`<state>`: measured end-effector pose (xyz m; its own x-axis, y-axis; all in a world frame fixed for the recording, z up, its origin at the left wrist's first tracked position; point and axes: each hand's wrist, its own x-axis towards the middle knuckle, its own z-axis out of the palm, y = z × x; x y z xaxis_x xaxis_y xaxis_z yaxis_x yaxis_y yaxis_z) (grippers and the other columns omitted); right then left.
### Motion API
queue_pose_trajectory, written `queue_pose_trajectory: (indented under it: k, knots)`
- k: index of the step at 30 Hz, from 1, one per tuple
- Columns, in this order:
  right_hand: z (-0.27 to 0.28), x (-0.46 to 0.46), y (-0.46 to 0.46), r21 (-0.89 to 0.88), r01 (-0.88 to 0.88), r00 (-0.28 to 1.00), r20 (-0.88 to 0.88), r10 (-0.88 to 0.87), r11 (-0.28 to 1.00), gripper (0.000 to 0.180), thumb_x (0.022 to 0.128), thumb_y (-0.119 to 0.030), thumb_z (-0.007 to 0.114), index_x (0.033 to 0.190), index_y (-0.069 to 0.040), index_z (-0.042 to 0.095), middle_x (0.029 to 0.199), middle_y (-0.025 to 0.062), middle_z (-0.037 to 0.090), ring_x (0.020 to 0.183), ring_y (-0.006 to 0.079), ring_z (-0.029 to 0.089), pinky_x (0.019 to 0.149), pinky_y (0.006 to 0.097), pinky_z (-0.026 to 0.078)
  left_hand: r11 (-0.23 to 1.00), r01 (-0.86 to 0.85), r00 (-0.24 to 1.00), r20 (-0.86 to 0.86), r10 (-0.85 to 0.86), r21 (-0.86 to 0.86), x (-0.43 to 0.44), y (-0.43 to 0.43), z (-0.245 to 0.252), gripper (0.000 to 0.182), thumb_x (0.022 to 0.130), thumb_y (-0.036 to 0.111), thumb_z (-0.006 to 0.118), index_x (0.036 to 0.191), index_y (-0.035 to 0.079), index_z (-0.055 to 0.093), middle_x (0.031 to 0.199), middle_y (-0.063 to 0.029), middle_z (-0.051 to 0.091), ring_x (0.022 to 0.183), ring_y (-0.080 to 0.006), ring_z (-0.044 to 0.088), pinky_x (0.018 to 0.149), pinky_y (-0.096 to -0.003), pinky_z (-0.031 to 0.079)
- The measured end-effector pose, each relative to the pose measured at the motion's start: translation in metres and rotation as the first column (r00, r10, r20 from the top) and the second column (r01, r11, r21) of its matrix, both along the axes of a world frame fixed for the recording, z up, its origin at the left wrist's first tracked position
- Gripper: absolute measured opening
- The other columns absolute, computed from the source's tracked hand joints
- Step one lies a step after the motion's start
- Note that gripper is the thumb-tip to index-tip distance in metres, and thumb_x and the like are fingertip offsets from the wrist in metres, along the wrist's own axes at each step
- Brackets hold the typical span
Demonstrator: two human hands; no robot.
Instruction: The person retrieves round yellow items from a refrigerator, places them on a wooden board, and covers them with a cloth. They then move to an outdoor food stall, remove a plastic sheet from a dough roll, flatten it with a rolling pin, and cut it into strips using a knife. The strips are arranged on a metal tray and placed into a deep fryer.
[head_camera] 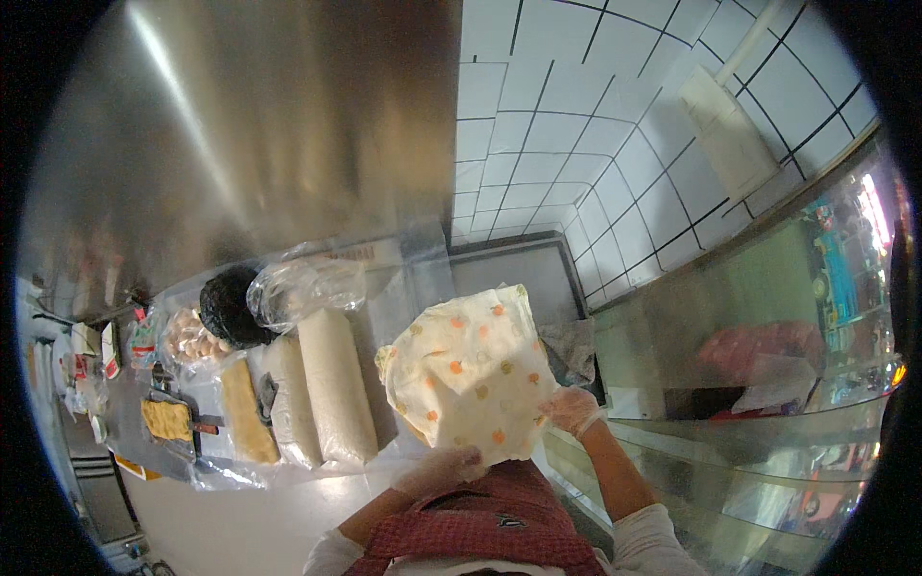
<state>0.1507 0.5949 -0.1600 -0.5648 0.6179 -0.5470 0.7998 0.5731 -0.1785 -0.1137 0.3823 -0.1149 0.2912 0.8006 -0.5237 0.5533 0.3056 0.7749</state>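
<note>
A cream cloth point(468, 381) printed with orange and green fruit spreads over the right end of the table, creased and raised in the middle. What lies under it is mostly hidden. My right hand point(573, 412), in a clear plastic glove, pinches the cloth's lower right edge. My left hand point(446, 469), gloved too, holds the near edge, with its fingertips partly out of sight at the cloth. Left of the cloth lie two long, pale, plastic-wrapped rolls point(338, 389), side by side.
Further left are a tan slab point(247, 410), a yellow slab point(167, 420) on a metal tray, and a wooden-handled knife point(206, 428). A black plastic bundle point(234, 306) and a bag of round brownish items point(191, 337) stand behind. Glass point(684, 353) borders the right side.
</note>
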Motion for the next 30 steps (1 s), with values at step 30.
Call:
queue_pose_trajectory:
  k: [30]
  knots:
    - [0.028,0.163,-0.237,-0.185,0.574,0.677,-0.441,-0.589,0.798,0.026,0.098,-0.03,0.058,0.106,-0.008,0.069,0.108,0.0158,0.07,0.1,0.0386,0.067,0.087,0.0452,0.052,0.833,0.55,0.495,-0.825,-0.274,0.053,-0.021,0.032,0.014,0.033,0.083,0.018,0.064,0.114,0.014,0.074,0.112,-0.0153,0.064,0.096,-0.0328,0.066,0.082,-0.0478,0.053]
